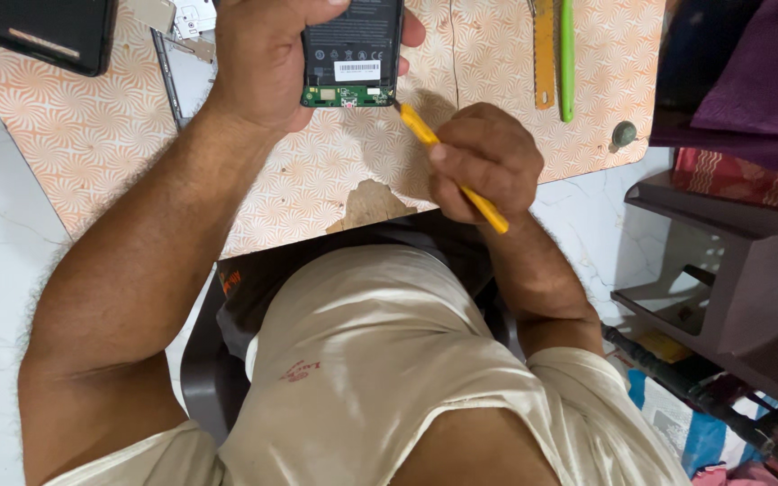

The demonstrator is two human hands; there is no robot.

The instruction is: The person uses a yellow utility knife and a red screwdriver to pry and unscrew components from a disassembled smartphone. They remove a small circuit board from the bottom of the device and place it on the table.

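My left hand (263, 54) grips an opened phone (353, 54) with its back cover off, showing a black battery and a green circuit board at its lower end. It is held just above the orange patterned table (101, 135). My right hand (483, 162) holds a thin yellow pry tool (420, 130) like a pen. The tool's tip points at the phone's lower right corner, close to the circuit board.
A black phone cover (47, 31) lies at the table's far left, with a metal frame part (182, 72) beside it. A yellow ruler (544, 54) and a green stick (566, 58) lie at the right. A grey plastic stool (731, 270) stands to my right.
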